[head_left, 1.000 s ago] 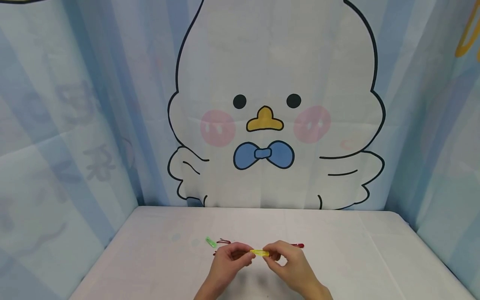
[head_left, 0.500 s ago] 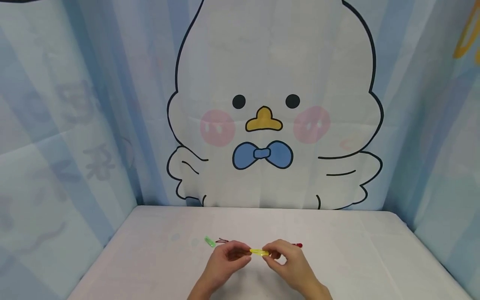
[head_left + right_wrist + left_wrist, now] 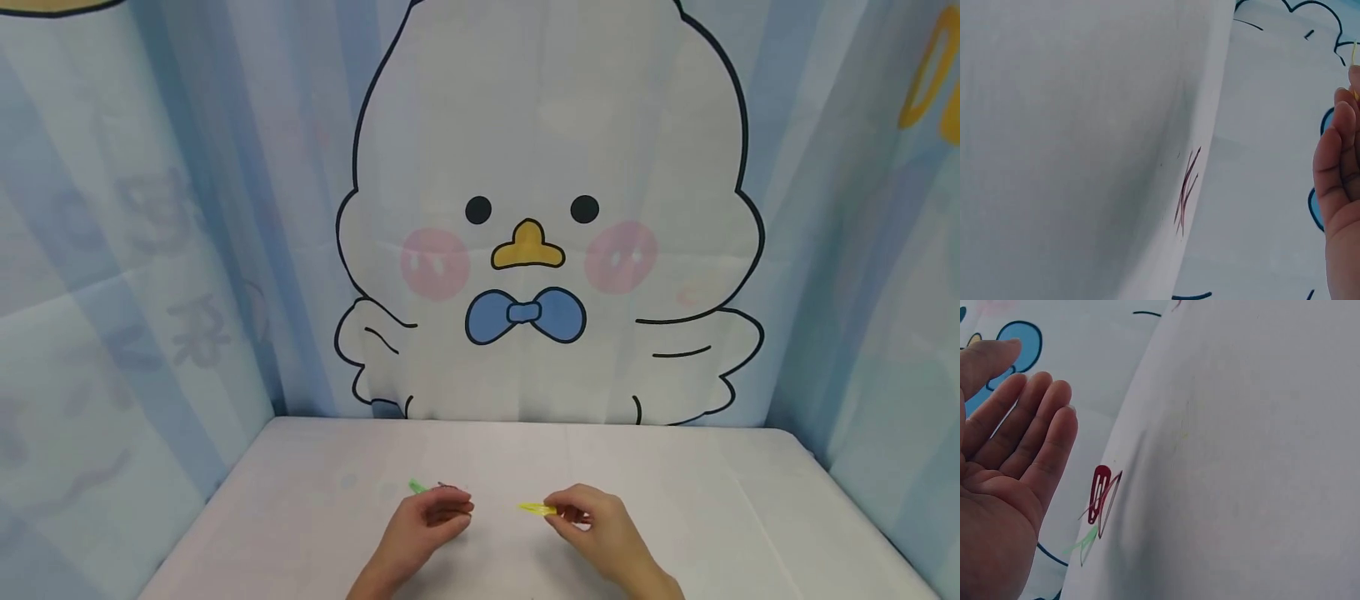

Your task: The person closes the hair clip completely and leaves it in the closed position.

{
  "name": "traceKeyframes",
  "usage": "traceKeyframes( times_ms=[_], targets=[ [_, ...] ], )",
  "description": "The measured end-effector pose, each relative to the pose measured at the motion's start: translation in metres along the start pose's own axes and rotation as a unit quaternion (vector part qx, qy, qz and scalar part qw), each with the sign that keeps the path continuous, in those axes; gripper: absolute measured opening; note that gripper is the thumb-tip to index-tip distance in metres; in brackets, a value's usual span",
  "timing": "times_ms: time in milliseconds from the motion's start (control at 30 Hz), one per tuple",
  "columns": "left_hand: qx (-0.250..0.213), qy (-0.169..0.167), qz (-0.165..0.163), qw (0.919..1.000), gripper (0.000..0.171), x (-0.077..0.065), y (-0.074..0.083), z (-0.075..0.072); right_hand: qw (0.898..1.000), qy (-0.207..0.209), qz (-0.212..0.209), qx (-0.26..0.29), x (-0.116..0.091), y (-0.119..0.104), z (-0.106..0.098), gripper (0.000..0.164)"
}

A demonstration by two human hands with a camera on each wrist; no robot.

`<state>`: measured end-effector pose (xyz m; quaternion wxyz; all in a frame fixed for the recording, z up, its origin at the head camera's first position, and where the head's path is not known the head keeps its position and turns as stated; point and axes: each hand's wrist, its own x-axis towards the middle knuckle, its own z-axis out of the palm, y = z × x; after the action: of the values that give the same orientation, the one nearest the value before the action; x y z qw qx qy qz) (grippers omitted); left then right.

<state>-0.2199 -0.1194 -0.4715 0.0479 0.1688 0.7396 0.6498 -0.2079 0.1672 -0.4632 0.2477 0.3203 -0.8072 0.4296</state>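
Note:
My right hand (image 3: 600,529) pinches one end of a yellow snap hair clip (image 3: 534,508) between thumb and fingers, above the table. The clip's free end points left; in the right wrist view only a sliver of yellow shows at the edge. My left hand (image 3: 420,529) hovers apart from it with nothing in its grasp, its fingers loosely extended in the left wrist view. Beyond the left hand lie a green hair clip (image 3: 417,486) and dark red hair clips (image 3: 1099,494), partly covered by that hand in the head view.
More dark red hair clips (image 3: 1186,190) lie on the table's right side, hidden behind my right hand in the head view. The white-covered table (image 3: 720,517) ends at a curtain (image 3: 525,375) printed with a cartoon bird; curtains hang at both sides too.
My left hand has let go of the yellow hair clip and drawn away to the left. The right hand has shifted slightly right, still holding the clip.

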Motion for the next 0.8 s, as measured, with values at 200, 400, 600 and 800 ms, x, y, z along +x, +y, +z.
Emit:
traceKeyframes(
  times_ms=[200,400,600,800],
  targets=[
    [0.007,0.002,-0.001,1.0000,0.035,-0.003,0.000,-0.020,1.000,0.005,-0.004,-0.009,-0.004,0.008,-0.014,0.029],
    [0.044,0.002,-0.021,0.9988,0.034,-0.003,-0.003,-0.038,0.999,-0.021,0.038,-0.022,-0.009,0.013,-0.028,0.023],
    [0.077,-0.002,-0.046,0.9959,0.034,-0.002,-0.008,-0.054,0.985,-0.079,0.151,-0.022,-0.008,0.014,-0.040,0.016],
    [0.094,-0.011,-0.052,0.9941,0.033,-0.001,-0.010,-0.063,0.967,-0.129,0.214,-0.051,-0.007,0.016,-0.047,0.013]
  ],
)
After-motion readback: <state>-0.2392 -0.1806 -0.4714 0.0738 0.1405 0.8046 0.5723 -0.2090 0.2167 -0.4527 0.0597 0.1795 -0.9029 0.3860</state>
